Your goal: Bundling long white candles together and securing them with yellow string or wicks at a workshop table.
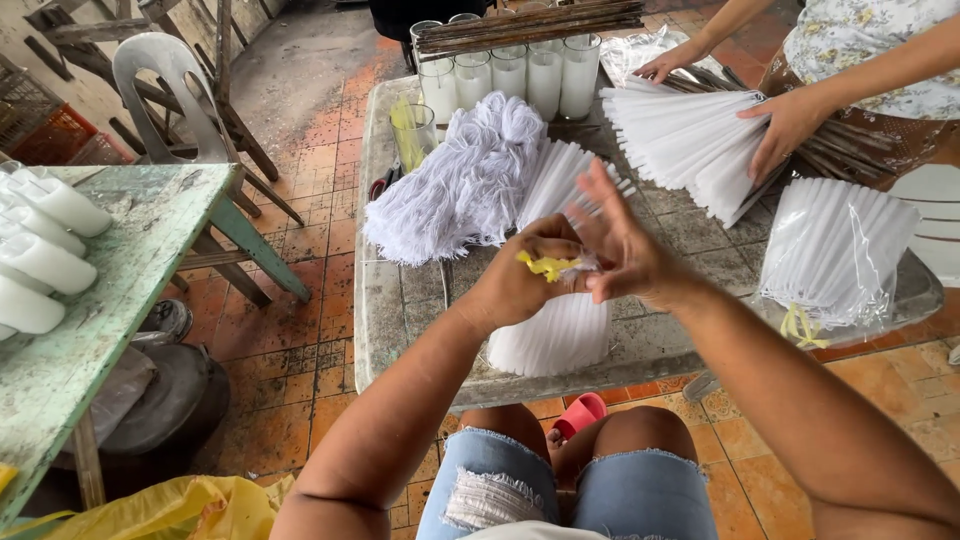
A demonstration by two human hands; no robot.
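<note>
Left hand (520,275) closed on yellow tie (548,266) and white wicks (582,264), right hand (625,245) half-open alongside, over candle bundle (555,335) on counter (400,310); best cinched snug, ends even.

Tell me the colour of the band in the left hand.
Yellow: the band pinched in the left hand, seen in the head view.

Crumpled yellow band (547,266), seemingly pinched above white candles (553,335).

left of the stone table (640,350): green wooden table (150,230) bearing white candles (45,262), grey plastic chair (170,95) behind. at its far end: glass jars (510,75) of wax, dark sticks (530,25).
</note>
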